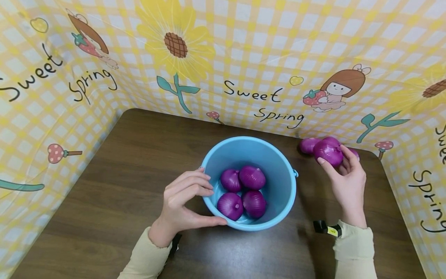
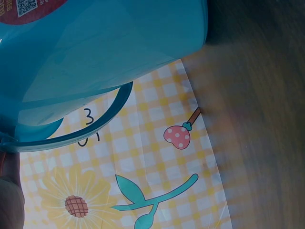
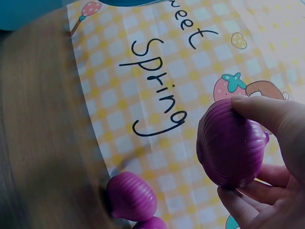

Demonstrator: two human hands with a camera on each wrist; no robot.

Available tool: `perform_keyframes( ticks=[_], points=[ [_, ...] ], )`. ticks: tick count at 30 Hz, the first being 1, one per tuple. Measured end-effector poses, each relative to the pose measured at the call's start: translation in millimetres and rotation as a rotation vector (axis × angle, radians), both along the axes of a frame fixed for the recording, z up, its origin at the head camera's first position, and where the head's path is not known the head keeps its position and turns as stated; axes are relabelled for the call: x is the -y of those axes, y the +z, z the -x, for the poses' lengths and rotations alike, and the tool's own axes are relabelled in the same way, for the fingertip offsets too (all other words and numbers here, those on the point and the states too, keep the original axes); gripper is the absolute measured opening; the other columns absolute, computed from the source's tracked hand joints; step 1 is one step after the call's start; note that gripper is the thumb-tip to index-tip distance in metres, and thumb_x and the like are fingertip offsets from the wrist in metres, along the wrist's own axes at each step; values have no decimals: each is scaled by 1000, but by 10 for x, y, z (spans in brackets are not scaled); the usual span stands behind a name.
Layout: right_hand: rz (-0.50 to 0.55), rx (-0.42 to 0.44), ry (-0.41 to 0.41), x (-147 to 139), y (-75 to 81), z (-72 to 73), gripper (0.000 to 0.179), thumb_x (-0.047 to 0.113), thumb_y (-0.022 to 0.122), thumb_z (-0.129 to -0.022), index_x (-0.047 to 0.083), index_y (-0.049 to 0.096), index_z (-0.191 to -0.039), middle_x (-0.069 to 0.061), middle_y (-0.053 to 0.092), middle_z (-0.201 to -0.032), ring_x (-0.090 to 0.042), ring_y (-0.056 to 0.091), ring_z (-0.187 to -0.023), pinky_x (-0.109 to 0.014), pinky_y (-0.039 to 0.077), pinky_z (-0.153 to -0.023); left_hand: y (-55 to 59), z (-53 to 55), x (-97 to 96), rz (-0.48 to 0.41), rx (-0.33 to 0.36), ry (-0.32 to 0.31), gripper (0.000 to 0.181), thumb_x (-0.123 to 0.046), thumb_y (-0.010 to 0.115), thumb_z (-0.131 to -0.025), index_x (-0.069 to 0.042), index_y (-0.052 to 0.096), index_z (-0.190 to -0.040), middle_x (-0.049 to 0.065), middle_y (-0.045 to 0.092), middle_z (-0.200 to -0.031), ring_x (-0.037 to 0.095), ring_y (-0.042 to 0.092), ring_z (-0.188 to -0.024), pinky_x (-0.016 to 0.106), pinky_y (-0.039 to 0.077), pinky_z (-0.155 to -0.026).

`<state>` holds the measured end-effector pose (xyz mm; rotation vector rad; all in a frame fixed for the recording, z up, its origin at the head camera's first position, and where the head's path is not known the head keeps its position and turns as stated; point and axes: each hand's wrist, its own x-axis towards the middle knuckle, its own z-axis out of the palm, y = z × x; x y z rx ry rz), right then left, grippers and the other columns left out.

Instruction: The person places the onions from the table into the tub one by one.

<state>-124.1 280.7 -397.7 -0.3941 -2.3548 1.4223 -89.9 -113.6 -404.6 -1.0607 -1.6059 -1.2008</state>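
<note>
A light-blue bucket (image 1: 278, 166) stands upright in the middle of the head view with several purple onions (image 1: 252, 177) on its bottom. My left hand (image 1: 184, 203) grips its near-left rim, fingertips at the left side and thumb along the front edge. In the left wrist view the bucket's outer wall (image 2: 119, 43) and its curved handle (image 2: 90, 132) fill the upper left. To the right of the bucket, my right hand (image 1: 350, 186) holds one onion (image 1: 328, 150) between thumb and fingers, raised above the table. Behind it lie two more onions (image 3: 132, 196), partly hidden by it in the head view.
The dark wooden table (image 1: 115, 186) is bounded at the back and sides by a yellow checked cloth (image 1: 244, 50) with flowers and lettering. A small handle knob (image 1: 295, 173) sticks out at the bucket's right rim. Wrist straps with small black devices (image 1: 319, 227) sit at the cuffs.
</note>
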Motion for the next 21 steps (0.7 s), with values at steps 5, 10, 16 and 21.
perform_keyframes(
  ticks=[5, 10, 16, 21],
  points=[
    [-3, -20, 8, 28, 32, -15, 69, 23, 82, -89, 19, 51, -150, -10, 49, -148, -25, 52, -134, -30, 43, -110, -5, 2, 1, 3, 3, 2, 58, -52, 94, -67, 0, 69, -78, 12, 70, -81, 32, 67, -81, 52, 57, -94],
    [-10, -35, 17, 58, 58, -25, 69, 22, 83, -89, 19, 51, -150, -9, 49, -146, -26, 52, -134, -30, 43, -110, -11, 3, 2, 6, 8, 3, 59, -52, 94, -66, 0, 69, -79, 12, 70, -81, 32, 67, -81, 53, 56, -94],
    [-14, -66, 31, 100, 90, -53, 70, 19, 83, -88, 16, 51, -150, -10, 51, -142, -26, 54, -133, -28, 45, -108, -12, -5, 5, 8, 14, 2, 58, -52, 94, -66, 0, 69, -79, 12, 70, -82, 32, 67, -82, 53, 56, -95],
    [-22, -84, 40, 139, 119, -71, 70, 17, 83, -88, 15, 51, -150, -10, 52, -141, -26, 54, -132, -27, 45, -107, -5, -8, 2, 6, 14, 0, 58, -51, 94, -67, -1, 69, -79, 12, 70, -81, 32, 67, -82, 53, 56, -95]
  ],
)
